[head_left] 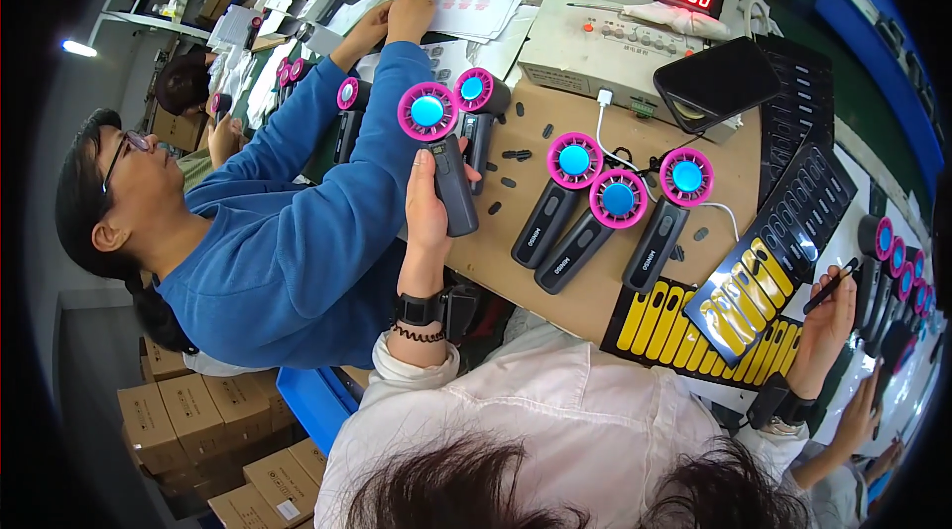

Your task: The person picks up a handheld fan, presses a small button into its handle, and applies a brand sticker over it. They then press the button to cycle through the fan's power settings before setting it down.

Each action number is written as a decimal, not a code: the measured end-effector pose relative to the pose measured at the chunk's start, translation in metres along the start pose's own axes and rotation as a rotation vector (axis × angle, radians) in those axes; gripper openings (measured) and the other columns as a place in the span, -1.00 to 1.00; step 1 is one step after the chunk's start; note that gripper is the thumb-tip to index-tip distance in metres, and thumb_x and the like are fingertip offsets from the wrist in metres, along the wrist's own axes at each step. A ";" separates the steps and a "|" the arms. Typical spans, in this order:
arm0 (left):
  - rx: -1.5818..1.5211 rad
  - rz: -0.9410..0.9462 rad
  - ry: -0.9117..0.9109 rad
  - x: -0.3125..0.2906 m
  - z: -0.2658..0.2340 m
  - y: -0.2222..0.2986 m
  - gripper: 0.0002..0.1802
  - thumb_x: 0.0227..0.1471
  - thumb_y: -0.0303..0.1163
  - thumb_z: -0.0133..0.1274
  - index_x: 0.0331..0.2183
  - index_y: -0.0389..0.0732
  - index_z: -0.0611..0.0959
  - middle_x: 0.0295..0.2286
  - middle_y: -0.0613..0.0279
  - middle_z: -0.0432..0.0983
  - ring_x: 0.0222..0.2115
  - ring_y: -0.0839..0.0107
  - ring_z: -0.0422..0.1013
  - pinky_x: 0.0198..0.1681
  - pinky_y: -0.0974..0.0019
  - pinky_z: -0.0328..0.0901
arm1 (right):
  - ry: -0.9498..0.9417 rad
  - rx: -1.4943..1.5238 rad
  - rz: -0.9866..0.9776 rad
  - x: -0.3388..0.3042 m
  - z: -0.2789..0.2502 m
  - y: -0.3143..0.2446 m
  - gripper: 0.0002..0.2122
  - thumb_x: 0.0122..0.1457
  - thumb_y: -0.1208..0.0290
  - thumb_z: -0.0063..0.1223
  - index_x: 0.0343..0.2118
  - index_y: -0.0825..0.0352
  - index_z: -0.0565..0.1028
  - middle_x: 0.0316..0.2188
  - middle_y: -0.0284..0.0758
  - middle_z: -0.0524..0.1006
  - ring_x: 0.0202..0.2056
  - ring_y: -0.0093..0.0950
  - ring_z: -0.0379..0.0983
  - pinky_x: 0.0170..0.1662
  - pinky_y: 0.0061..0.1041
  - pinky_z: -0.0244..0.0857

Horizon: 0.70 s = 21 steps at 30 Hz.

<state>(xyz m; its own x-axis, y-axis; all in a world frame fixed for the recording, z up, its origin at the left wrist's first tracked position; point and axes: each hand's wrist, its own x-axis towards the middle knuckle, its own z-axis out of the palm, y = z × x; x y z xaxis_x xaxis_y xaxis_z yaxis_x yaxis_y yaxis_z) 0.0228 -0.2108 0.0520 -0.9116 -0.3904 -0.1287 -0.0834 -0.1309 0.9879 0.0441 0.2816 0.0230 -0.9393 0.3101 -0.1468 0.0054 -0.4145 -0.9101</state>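
My left hand (427, 207) is closed round the dark grey handle of a small handheld fan (453, 190) with a pink ring and blue centre, held upright above the bench edge. Behind it stands a second handheld fan (478, 122), partly hidden. Three more handheld fans (575, 236) of the same kind lie side by side on brown cardboard (516, 276). At the right, my right hand (829, 331) pinches a thin black stick-like piece (831, 286), its kind unclear. Close to that hand lie sheets of yellow and black stickers (744, 301), overlapping each other.
A test box with red digital displays (635, 53) stands at the back, a white cable (601, 122) running from it. On its corner rests a black phone (716, 83). A co-worker in blue (288, 251) sits at left. More fans (897, 266) line the right side.
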 end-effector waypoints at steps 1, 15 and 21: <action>-0.029 -0.027 0.030 0.001 0.001 0.000 -0.47 0.20 -0.11 -0.45 -0.13 -0.34 0.44 -0.55 0.20 0.46 -0.53 0.57 0.32 -0.43 0.54 0.23 | 0.008 -0.006 -0.003 0.000 0.003 -0.001 -0.78 0.22 0.34 -0.16 -0.17 0.35 0.36 -0.23 -0.31 0.43 -0.23 -0.58 0.34 -0.13 -0.60 0.19; 0.021 -0.097 -0.020 0.005 0.000 -0.005 -0.60 0.19 -0.13 -0.42 -0.25 -0.20 0.41 -0.59 0.20 0.47 -0.64 0.61 0.28 -0.58 0.56 0.17 | -0.035 -0.051 -0.027 -0.003 0.023 -0.004 -0.74 0.22 0.36 -0.18 -0.05 0.32 0.31 -0.27 -0.37 0.41 -0.30 -0.62 0.32 -0.20 -0.68 0.21; 0.081 -0.073 -0.039 0.002 0.004 -0.004 -0.66 0.19 -0.14 -0.39 -0.34 -0.18 0.38 -0.59 0.19 0.47 -0.66 0.61 0.29 -0.59 0.56 0.18 | -0.018 -0.028 -0.016 -0.005 0.020 0.003 -0.78 0.21 0.37 -0.15 -0.14 0.34 0.33 -0.29 -0.36 0.39 -0.30 -0.63 0.30 -0.22 -0.69 0.19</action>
<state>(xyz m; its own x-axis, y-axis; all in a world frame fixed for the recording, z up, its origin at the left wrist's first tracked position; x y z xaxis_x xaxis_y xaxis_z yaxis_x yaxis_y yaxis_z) 0.0197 -0.2078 0.0480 -0.9166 -0.3470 -0.1988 -0.1812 -0.0827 0.9800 0.0423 0.2611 0.0288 -0.9455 0.3006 -0.1253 -0.0002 -0.3853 -0.9228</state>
